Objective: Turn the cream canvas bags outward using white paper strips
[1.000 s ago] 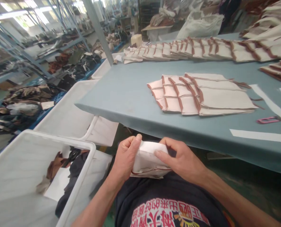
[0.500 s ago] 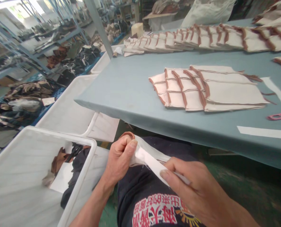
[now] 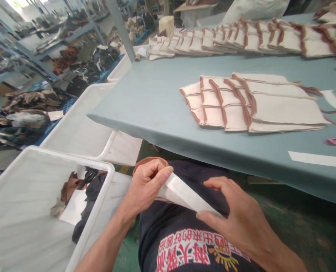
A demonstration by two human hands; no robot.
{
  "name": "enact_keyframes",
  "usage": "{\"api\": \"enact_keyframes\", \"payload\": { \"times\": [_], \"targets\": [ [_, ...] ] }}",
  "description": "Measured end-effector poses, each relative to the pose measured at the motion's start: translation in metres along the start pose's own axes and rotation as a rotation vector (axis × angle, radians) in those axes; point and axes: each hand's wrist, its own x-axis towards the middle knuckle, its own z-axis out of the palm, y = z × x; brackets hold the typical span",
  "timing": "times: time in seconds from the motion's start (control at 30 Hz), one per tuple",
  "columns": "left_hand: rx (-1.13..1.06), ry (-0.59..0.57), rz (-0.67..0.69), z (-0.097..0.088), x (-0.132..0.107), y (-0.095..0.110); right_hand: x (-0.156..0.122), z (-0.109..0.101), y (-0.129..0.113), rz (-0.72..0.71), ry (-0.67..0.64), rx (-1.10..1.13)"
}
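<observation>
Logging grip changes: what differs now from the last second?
The right hand moved away from the left hand, rightward and toward the body; its pinch on the white strip opened, thumb at the strip's edge, forefinger clear. A brown edge now shows beyond the left hand.

Unchanged: left hand's pinch; cream pieces on the table.

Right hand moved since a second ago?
Yes: the right hand has drawn back, away from the table edge.

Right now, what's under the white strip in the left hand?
Pale cloth shows along the lower edge of the strip, near the left hand, with dark clothing below. Whatever the strip and hand directly cover can't be seen.
</observation>
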Motion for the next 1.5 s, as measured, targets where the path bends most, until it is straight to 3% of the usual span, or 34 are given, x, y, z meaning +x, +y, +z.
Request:
{"api": "enact_keyframes", "payload": {
  "times": [0.2,0.4,0.5,0.6,0.77,1.0,1.2,1.4,1.5],
  "targets": [
    [0.036,-0.049,-0.004,0.009,-0.003,0.002,0.013,0.018,-0.022,-0.052,-0.068,0.064],
    [0.112,-0.195,-0.155,0.01,-0.011,-0.002,0.011,0.027,-0.018,-0.13,-0.016,-0.048],
    [0.099,-0.196,-0.211,0.014,-0.015,-0.005,0.009,0.028,-0.015,-0.116,-0.044,-0.069],
    [0.068,-0.17,-0.199,0.019,-0.017,-0.006,0.006,0.029,-0.015,-0.077,-0.054,-0.049],
    [0.009,-0.221,-0.144,0.017,-0.016,-0.004,0.005,0.021,-0.018,-0.005,-0.138,0.119],
    [0.152,-0.139,-0.038,0.019,-0.017,0.0,0.02,0.0,-0.031,0.194,-0.217,0.416],
    [0.13,-0.086,-0.029,0.026,-0.017,0.0,0.031,0.006,-0.036,0.322,-0.185,0.389],
    [0.032,-0.075,-0.084,0.029,-0.021,0.0,0.035,0.002,-0.039,0.375,-0.283,0.469],
    [0.033,-0.051,-0.1,0.035,-0.023,-0.001,0.037,0.001,-0.043,0.39,-0.274,0.408]
  ]
}}
